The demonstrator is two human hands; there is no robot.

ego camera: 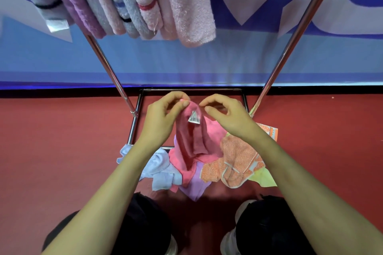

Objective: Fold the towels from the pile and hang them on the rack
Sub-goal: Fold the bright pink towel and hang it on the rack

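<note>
A pink towel [191, 141] with a small silver label hangs from my hands above the pile on the floor. My left hand [163, 116] pinches its top edge on the left. My right hand [223, 116] pinches the same edge on the right, close to the left hand. The pile below holds a light blue towel [161, 170], a lilac towel [194, 186], an orange patterned towel [236, 161] and a pale yellow one [263, 178]. The metal rack [112, 74] stands in front of me. Several folded towels [145, 0] hang over its top at upper left.
The rack's slanted chrome poles [290, 43] run down to a rectangular base frame [134, 128] on the red floor [62, 151]. A blue and white banner [207, 62] covers the wall behind. My shoes [232, 236] are at the bottom edge.
</note>
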